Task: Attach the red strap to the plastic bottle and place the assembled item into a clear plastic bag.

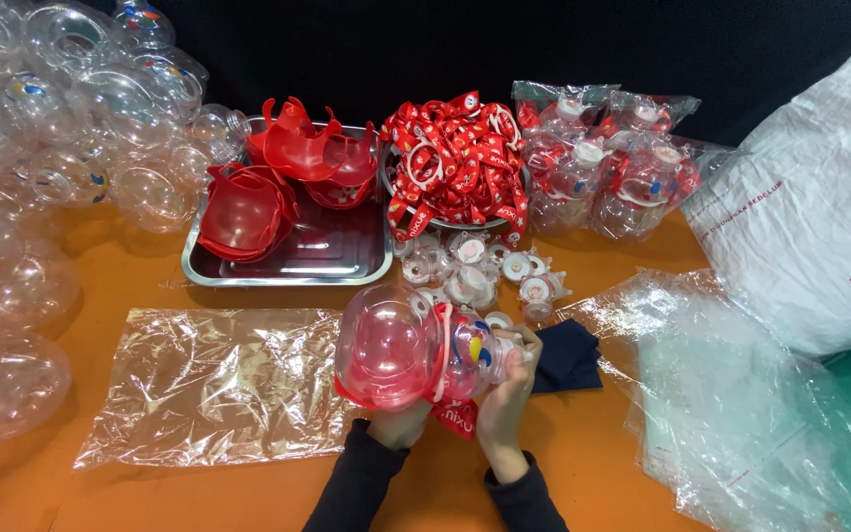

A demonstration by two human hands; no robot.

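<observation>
Both my hands hold a clear plastic globe-shaped bottle [411, 355] with a red insert and a red strap, lying on its side above the orange table. My left hand [398, 426] grips it from underneath, mostly hidden by the globe. My right hand [506, 392] wraps the neck end at the right, where a white cap sits. A flat clear plastic bag [214, 379] lies just left of the bottle.
A metal tray [288, 258] with red plastic inserts [278, 177] stands behind. A bowl of red lanyards [460, 158], white caps [475, 271], bagged finished bottles [608, 167], clear globe halves [41, 158] at left, a stack of plastic bags [731, 394] and a white sack [819, 217] at right.
</observation>
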